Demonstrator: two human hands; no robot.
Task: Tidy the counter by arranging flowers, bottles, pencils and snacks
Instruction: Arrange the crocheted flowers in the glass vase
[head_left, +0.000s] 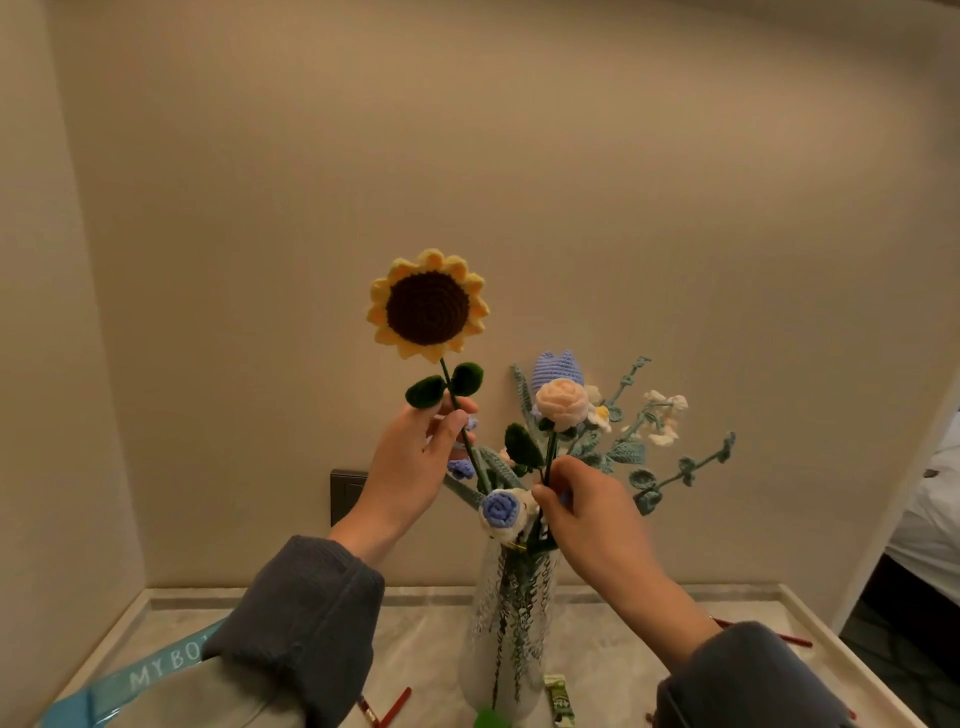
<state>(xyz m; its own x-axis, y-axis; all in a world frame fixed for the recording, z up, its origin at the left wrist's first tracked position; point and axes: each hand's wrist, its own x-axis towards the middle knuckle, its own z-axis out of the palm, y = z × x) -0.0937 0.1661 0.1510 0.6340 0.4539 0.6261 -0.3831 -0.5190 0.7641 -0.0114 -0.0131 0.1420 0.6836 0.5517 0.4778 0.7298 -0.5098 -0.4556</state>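
Beige wall behind the counter (613, 670). Left hand (410, 467) pinches the sunflower (428, 305) stem just below its leaves; right hand (587, 512) pinches the peach rose (561, 397) stem above the glass vase (511, 623).

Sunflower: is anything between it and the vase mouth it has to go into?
Partly. The sunflower, held by the left hand, has its stem end already among the crowded stems at the vase mouth; the blue rose sits beside its path.
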